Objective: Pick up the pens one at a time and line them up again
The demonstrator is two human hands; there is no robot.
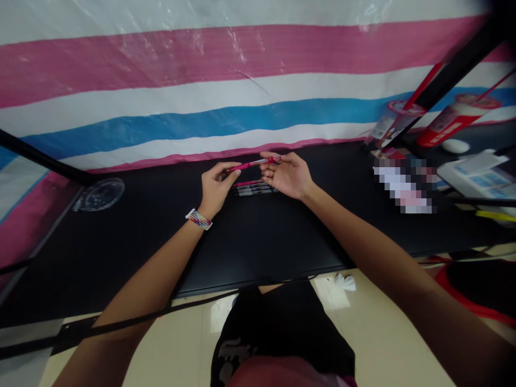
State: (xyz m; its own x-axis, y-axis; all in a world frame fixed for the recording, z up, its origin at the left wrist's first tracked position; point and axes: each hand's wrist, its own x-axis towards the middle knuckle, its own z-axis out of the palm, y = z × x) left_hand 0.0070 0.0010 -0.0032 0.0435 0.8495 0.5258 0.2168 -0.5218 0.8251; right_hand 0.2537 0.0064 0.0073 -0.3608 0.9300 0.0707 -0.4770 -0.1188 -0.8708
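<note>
A pink pen (255,163) is held level between my two hands, a little above the black table. Its left end is pinched by the thumb and fingers of my left hand (217,183), which wears a colourful woven wristband (199,219). Around the right end close the thumb and forefinger of my right hand (291,174), palm turned up and the other fingers loosely curled. Below the pen, several more pens (253,188) lie side by side on the table, one pink and the others dark or clear; my right fingers partly hide them.
On the black table (258,242), a clear plastic lid (100,193) lies at left. A clear cup with a red straw (395,123) and a red cup (453,121) stand at back right, near papers (484,174). A striped plastic sheet (201,97) hangs behind, with dark frame bars (44,156) at the sides.
</note>
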